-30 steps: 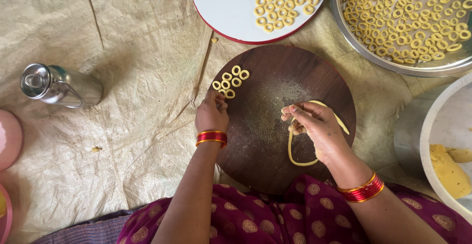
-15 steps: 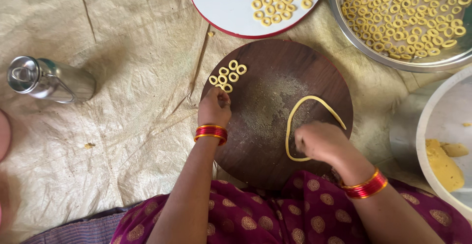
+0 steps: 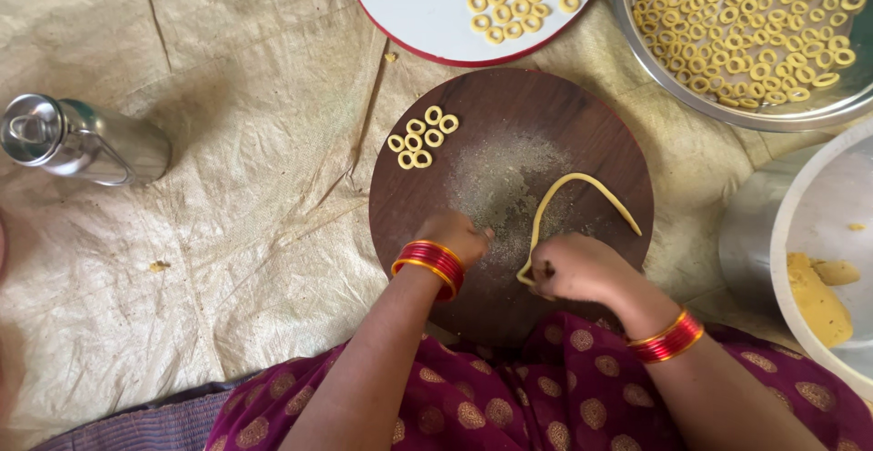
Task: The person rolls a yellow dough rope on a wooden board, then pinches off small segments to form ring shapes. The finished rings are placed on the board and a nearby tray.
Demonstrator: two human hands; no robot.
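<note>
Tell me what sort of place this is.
Probably a home floor set up for making snacks by hand: a woven mat covers the ground, a round wooden board carries a dough rope, and a steel tray holds many dough rings.

head view, straight down, close over round board (image 3: 509, 142)

no packages, no labels, no signs, no screens anywhere in view
</note>
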